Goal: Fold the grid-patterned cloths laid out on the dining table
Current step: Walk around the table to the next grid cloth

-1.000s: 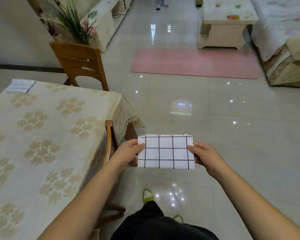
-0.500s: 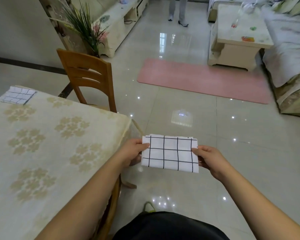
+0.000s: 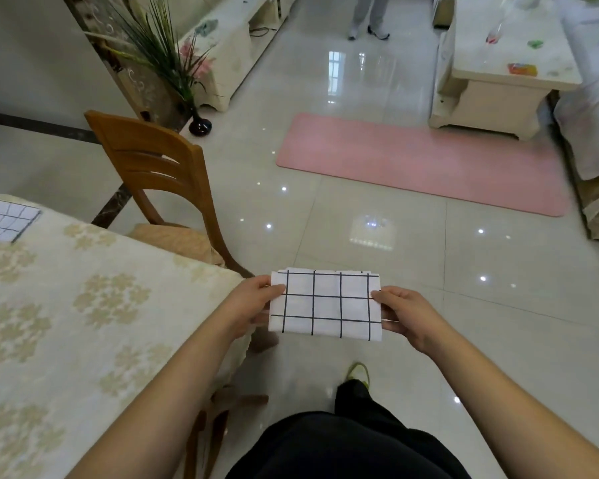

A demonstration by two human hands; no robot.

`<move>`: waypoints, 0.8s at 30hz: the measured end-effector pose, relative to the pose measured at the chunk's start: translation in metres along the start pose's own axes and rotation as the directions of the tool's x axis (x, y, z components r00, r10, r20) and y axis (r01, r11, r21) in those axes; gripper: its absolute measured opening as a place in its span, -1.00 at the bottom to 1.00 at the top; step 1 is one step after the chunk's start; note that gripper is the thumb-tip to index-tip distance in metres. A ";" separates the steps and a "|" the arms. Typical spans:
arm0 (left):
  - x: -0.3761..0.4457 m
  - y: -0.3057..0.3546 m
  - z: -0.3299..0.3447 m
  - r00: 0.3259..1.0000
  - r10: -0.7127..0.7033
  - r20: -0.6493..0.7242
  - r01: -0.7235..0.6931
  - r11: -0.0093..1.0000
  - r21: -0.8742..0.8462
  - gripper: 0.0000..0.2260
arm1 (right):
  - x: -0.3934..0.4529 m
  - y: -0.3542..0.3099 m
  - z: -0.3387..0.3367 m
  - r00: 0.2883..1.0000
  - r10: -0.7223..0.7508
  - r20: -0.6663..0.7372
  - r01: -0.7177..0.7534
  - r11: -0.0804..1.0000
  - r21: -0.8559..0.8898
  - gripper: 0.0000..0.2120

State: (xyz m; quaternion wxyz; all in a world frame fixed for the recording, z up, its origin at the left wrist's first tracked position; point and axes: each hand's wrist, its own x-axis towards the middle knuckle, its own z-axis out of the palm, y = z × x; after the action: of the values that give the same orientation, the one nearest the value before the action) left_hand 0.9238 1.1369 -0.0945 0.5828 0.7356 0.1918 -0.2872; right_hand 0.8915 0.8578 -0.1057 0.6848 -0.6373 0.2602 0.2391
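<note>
The folded white black-gridded cloth (image 3: 325, 304), still pinched at both short ends by the left hand (image 3: 253, 305) and right hand (image 3: 403, 314), has been carried beyond the floral-clothed counter's (image 3: 83, 305) near right corner, its folding apparently complete.

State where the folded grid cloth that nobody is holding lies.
In the head view, the folded grid cloth lies at the far left, on the dining table's far corner, left of the wooden chair.

Folded white cloth with black grid lines (image 3: 325, 304). Second white grid-lined cloth (image 3: 6, 219) on bench cover, cream with pale gold floral motifs (image 3: 83, 305). Honey-brown wooden chair (image 3: 153, 167). Pink rectangular mat (image 3: 426, 164) on glossy pale-grey tiled floor (image 3: 360, 219).
</note>
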 end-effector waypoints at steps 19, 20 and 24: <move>0.122 0.110 -0.008 0.975 -0.035 -0.218 -0.014 0.976 -0.219 -0.88 | 0.164 -0.157 -0.005 0.989 0.022 0.143 -0.006 0.994 -0.111 -0.91; 0.131 0.112 -0.014 0.973 -0.037 -0.226 -0.017 0.973 -0.232 -0.89 | 0.173 -0.164 0.001 0.989 0.019 0.146 -0.002 0.993 -0.119 -0.90; 0.171 0.129 -0.039 0.966 -0.014 -0.256 -0.047 0.972 -0.228 -0.88 | 0.217 -0.193 0.025 0.990 -0.004 0.139 0.027 0.987 -0.159 -0.90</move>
State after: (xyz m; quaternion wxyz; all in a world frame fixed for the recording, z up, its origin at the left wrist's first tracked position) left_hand 1.1411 1.1337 -0.1024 0.6376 0.6948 0.2915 -0.1604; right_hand 1.1822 0.8675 -0.1034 0.6497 -0.6741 0.1872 0.2974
